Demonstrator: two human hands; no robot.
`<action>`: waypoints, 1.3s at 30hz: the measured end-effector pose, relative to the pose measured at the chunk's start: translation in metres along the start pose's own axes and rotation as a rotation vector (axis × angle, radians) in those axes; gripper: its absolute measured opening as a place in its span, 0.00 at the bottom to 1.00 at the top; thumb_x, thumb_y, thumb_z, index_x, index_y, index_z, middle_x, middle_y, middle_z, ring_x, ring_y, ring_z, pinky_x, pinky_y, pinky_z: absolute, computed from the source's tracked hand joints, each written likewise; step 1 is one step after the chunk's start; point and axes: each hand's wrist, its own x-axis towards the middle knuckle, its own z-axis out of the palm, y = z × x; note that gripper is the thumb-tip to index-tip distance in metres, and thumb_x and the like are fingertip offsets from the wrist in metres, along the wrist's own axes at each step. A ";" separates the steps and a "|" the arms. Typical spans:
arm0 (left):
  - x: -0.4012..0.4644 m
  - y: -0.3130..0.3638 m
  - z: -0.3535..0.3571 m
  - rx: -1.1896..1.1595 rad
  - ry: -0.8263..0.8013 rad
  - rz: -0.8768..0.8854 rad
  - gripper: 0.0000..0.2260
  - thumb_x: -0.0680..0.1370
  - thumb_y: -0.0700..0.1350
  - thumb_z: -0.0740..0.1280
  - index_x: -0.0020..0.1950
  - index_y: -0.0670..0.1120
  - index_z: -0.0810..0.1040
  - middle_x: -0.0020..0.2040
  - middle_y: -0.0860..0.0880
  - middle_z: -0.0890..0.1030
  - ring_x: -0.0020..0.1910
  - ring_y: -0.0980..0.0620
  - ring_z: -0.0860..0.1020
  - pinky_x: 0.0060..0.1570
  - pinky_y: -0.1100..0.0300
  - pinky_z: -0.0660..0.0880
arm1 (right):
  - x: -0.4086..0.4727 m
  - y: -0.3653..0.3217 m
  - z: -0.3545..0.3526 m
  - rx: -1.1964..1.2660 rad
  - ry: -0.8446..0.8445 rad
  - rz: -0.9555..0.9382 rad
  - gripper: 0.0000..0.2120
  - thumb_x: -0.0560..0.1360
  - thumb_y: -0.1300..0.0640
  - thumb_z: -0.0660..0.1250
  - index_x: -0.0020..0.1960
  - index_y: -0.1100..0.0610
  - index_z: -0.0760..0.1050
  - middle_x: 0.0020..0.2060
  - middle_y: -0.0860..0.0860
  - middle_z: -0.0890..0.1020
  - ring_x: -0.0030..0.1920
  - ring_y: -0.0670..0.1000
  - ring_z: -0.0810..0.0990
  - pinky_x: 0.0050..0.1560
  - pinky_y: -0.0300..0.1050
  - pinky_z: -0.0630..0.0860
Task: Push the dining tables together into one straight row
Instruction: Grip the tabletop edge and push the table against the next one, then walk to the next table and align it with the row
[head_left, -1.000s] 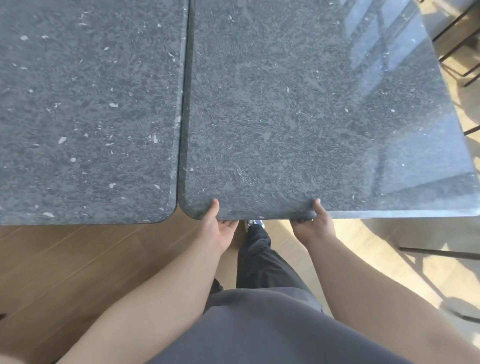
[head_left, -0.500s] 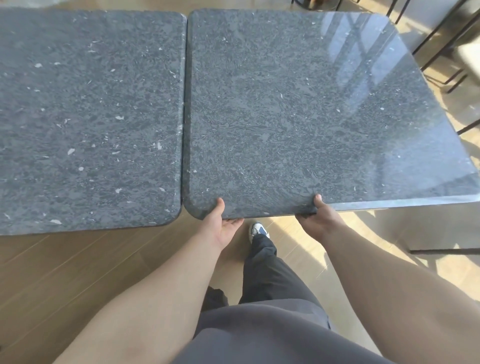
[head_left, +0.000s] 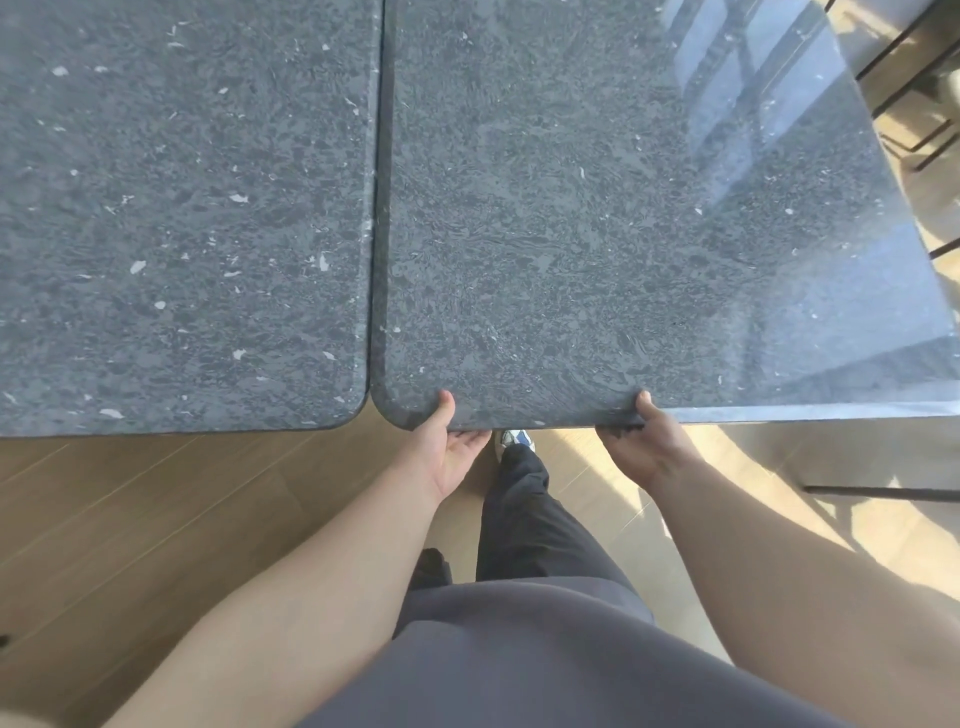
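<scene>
Together, left hand (head_left: 448, 451) and right hand (head_left: 645, 447) grip the right table (head_left: 597, 234) edge.

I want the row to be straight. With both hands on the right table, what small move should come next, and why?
Probably nothing sideways: the right table already meets the left table. With the left hand and right hand gripping it, pull it slightly toward you, since its near edge looks a little farther away.

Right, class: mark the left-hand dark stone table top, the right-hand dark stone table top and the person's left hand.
left-hand dark stone table top (head_left: 182, 218): head view, middle of slab.
right-hand dark stone table top (head_left: 597, 218): head view, middle of slab.
left hand (head_left: 445, 451): head view, palm.
</scene>
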 end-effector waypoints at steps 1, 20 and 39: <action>0.000 0.000 0.000 -0.003 0.008 -0.002 0.19 0.82 0.47 0.66 0.69 0.39 0.68 0.65 0.36 0.76 0.66 0.38 0.75 0.70 0.40 0.69 | 0.001 -0.001 -0.001 0.002 0.002 0.008 0.16 0.84 0.52 0.60 0.58 0.65 0.74 0.58 0.61 0.80 0.58 0.57 0.80 0.57 0.51 0.77; -0.091 0.054 -0.015 0.339 0.079 -0.050 0.17 0.85 0.37 0.54 0.73 0.35 0.67 0.69 0.38 0.75 0.65 0.40 0.77 0.63 0.46 0.74 | -0.081 0.033 0.014 0.082 0.069 -0.110 0.24 0.81 0.64 0.54 0.77 0.62 0.61 0.75 0.56 0.68 0.76 0.56 0.66 0.73 0.55 0.66; -0.125 -0.082 0.171 0.563 -0.261 0.026 0.10 0.82 0.40 0.60 0.60 0.43 0.78 0.57 0.44 0.85 0.57 0.45 0.84 0.53 0.48 0.82 | -0.172 -0.198 -0.120 0.132 -0.091 -0.216 0.15 0.79 0.62 0.59 0.64 0.60 0.75 0.55 0.55 0.81 0.51 0.53 0.81 0.56 0.51 0.77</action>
